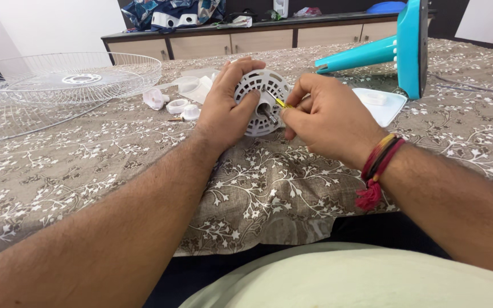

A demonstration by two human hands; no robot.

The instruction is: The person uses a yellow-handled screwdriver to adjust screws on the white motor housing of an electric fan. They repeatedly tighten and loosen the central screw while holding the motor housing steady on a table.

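On floral-patterned brown cloth (pixel 269 182): left hand (pixel 226 108) grasping round white slotted plastic motor housing (pixel 263 91); right hand (pixel 326 117) pinching thin yellow-handled screwdriver (pixel 283 104), tip hidden.

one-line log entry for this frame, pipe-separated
left hand grips white fan motor housing | right hand holds yellow screwdriver at its face | wire fan guard left on bed

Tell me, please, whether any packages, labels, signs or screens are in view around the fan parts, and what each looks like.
Clear plastic bag: on the patterned cloth just beyond the left hand, crumpled, see-through, whitish.
Flat white piece: lies at the foot of the turquoise fan stand, right of the right hand; rectangular, plain; whether it is packaging cannot be told.
No labels, signs or screens show.
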